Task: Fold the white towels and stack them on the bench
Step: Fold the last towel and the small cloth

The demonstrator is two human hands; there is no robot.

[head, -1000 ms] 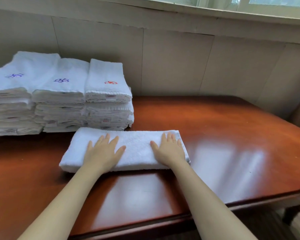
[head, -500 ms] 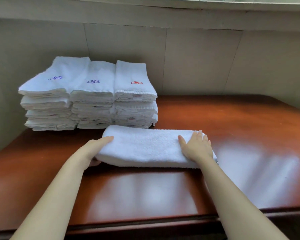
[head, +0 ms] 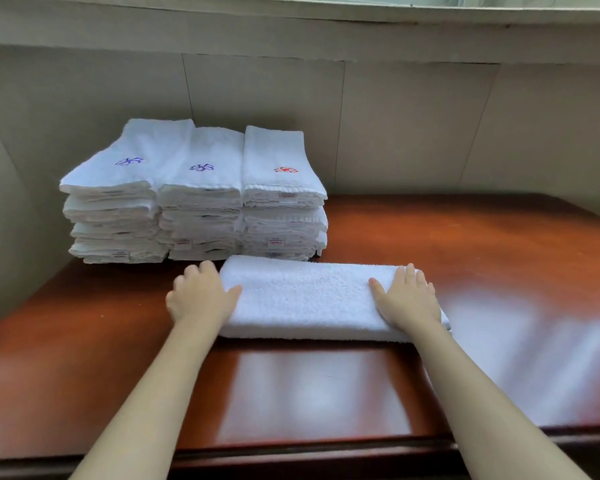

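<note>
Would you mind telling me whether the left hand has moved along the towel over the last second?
Yes. The left hand slid leftward off the top of the towel to grip its left end, nearer the stacks.

surface: glossy reddish-brown wooden bench (head: 465,258) against the wall | back left: three adjoining stacks of folded white towels (head: 194,202) | front centre: one folded white towel (head: 302,299), just before the stacks

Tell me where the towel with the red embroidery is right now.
In the head view, the red-embroidered towel tops the rightmost of three stacks at the bench's back left, against the wall, just behind the folded towel under both hands.
</note>
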